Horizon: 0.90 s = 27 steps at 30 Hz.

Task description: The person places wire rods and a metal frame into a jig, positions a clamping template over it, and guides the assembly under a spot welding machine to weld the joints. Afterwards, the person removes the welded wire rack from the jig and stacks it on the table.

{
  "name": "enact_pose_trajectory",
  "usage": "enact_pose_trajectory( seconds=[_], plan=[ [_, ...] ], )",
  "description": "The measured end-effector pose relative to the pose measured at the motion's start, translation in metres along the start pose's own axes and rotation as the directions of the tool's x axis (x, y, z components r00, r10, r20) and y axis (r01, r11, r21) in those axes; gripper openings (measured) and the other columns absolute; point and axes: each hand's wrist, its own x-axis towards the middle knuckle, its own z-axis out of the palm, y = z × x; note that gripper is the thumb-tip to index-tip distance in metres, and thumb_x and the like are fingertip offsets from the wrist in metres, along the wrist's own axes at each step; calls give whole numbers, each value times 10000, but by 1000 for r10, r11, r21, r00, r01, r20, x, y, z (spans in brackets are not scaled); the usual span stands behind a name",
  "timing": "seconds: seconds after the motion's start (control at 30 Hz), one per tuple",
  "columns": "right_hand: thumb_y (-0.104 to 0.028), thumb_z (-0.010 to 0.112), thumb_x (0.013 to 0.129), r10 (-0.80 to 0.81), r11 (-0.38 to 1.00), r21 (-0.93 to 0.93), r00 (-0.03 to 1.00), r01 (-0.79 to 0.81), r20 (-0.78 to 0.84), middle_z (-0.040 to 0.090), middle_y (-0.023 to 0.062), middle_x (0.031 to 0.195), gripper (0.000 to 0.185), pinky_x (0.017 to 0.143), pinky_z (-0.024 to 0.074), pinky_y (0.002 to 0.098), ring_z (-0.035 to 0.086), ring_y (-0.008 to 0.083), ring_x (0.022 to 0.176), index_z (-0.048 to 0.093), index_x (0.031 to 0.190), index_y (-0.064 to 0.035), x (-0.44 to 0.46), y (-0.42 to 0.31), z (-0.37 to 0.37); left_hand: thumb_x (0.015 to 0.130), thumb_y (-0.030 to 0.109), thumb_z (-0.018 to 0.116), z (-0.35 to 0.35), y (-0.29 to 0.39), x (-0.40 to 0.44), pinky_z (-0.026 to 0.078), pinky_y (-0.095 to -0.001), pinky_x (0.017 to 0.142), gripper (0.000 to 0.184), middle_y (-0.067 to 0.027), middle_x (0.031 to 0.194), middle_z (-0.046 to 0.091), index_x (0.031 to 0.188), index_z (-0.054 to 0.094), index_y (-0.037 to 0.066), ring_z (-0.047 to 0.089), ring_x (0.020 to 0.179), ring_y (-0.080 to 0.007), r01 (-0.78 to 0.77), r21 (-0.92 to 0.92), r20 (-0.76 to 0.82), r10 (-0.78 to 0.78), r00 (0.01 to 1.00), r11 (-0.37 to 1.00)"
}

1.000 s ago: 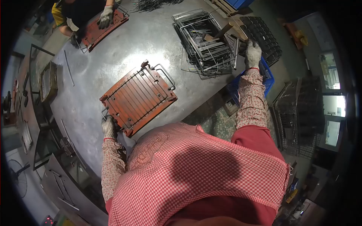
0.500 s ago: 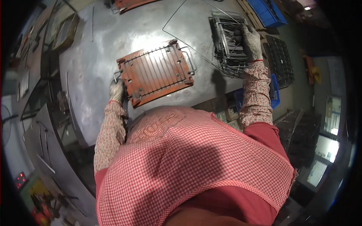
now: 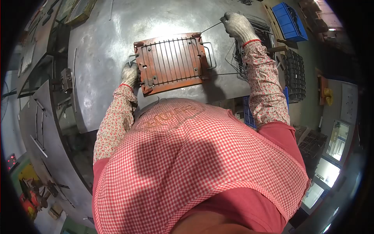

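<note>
Red metal fixture [image 3: 171, 64] is sitting flat on the grey metal bench [image 3: 103, 54], pretty much between the two hands, with thin metal rods [image 3: 172, 58] running across its top side by side. Left hand [image 3: 131, 74] has a knit glove on and is right up against the fixture's near-left edge, just below the small wire handle [image 3: 133, 58]. Its fingertips are half hidden there, so honestly can't tell how tight the grip is, or if there's one at all. Right hand [image 3: 237, 26], also gloved, is closed, pinching a dark thin wire [image 3: 211, 27] that slants down to the fixture's upper right corner. Another wire [image 3: 224, 74] sticks out to the right from near the fixture's lower right corner, well below that hand. There's a bigger looped handle [image 3: 212, 55] on the fixture's right side too, between the fixture and the right forearm. Just beyond the right hand, partly blocked by the sleeve, is a messy pile of wire frames [image 3: 263, 33], with a wooden handle [image 3: 277, 49] poking out beside the forearm. Further right of that hand you've got a blue crate [image 3: 289, 21], plus a blue basket [image 3: 249, 112] tucked under the forearm side, below bench level.
</note>
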Motion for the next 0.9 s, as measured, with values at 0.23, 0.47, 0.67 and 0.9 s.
enact_pose_trajectory(
  seconds=[0.23, 0.47, 0.67, 0.9],
  plan=[
    [-342, 504, 942, 59, 991, 120, 997, -63, 41, 664, 133, 737, 363, 664, 528, 410, 669, 248, 665, 637, 1013, -12, -2, -11, -20, 911, 260, 510, 1, -2, 8, 463, -346, 539, 261, -65, 711, 579, 1011, 558, 23, 555, 578, -175, 12, 17, 12, -12, 1000, 1000],
    [-260, 477, 905, 90, 995, -43, 995, -92, -30, 639, 190, 1147, 332, 918, 482, 483, 602, 379, 1082, 643, 1132, -85, 10, -22, -5, 897, 246, 540, 6, -10, 15, 419, -310, 499, 231, -50, 694, 549, 1027, 548, 55, 504, 549, -146, 7, -73, 45, -4, 999, 997],
    [-374, 447, 947, 64, 998, 41, 970, -56, -235, 676, 195, 979, 389, 803, 505, 482, 642, 384, 916, 644, 1051, -55, 24, -40, 11, 897, 246, 536, 4, -2, 1, 410, -311, 482, 231, -50, 689, 547, 1026, 545, 54, 499, 540, -145, 59, -81, 32, -56, 998, 995],
    [-317, 505, 894, -5, 996, 78, 916, 40, -402, 666, 207, 813, 297, 697, 527, 461, 665, 361, 764, 638, 851, -54, 16, -54, 22, 917, 261, 509, 3, -11, 16, 430, -334, 456, 254, -71, 694, 547, 1027, 509, 32, 510, 515, -161, 5, -42, 52, -3, 999, 999]
  ],
)
